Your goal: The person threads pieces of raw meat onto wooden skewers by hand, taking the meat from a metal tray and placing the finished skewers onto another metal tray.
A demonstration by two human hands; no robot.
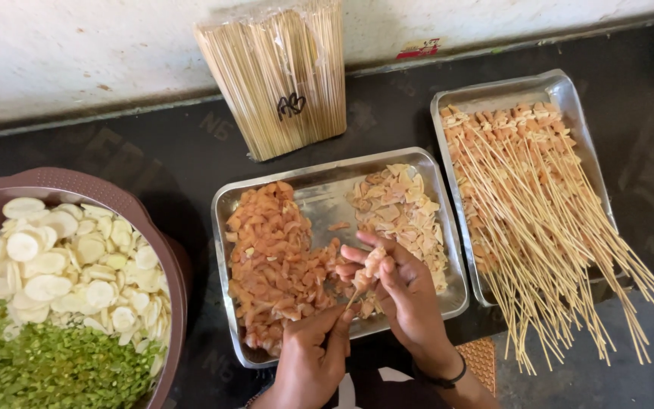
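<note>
So the left hand [312,356] pinches the lower end of a thin bamboo skewer [357,294] between its fingertips, low over the front edge of the middle steel tray [319,193]. The right hand [403,288] is closed around pale chicken pieces [373,261] at the stick's upper end. The skewer runs diagonally, tip pointing up and to the right into the right hand. Orange raw meat bits [278,261] fill the tray's left side. Finished skewers [539,204] lie in the right tray [493,95]. A bowl [85,182] of sliced veg sits far left.
</note>
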